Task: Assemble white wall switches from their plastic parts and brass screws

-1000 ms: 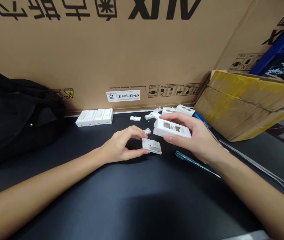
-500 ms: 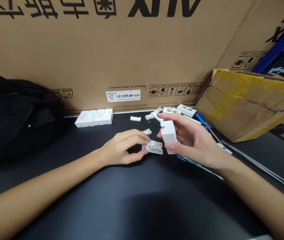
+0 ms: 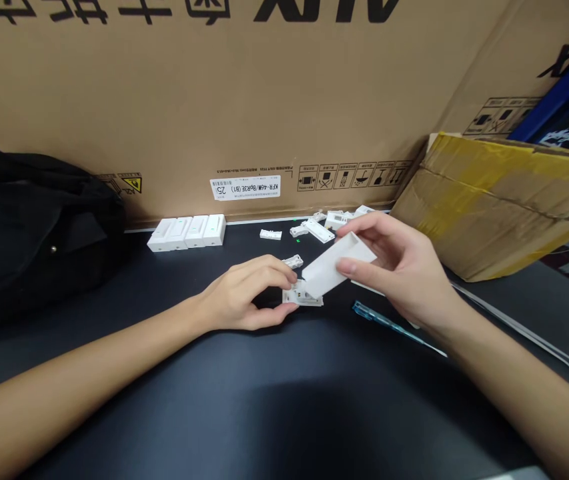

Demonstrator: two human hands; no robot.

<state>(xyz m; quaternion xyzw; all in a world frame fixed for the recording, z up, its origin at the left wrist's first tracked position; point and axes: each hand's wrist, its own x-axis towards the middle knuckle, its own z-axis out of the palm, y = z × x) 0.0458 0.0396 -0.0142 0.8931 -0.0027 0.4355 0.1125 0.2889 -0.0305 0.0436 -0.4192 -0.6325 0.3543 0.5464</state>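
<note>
My left hand (image 3: 251,293) pinches the left end of a white plastic base (image 3: 309,300) that lies on the dark table. In my right hand (image 3: 397,267) is a white cover (image 3: 337,265), gripped between thumb and fingers and tilted, its hollow end facing up and right. The cover's lower left edge overlaps the base's right part; whether they touch, I cannot tell. Just behind my left fingertips lies a small white part (image 3: 293,261).
Four white switch units (image 3: 187,232) stand in a row at the back left. Behind my right hand lie several white pieces (image 3: 319,230). A blue screwdriver (image 3: 389,325) lies near my right wrist. A black bag (image 3: 29,233) is left, a taped carton (image 3: 499,207) right.
My right hand has turned the cover from upright to slanted and brought its lower end over the base. My left hand has stayed on the base.
</note>
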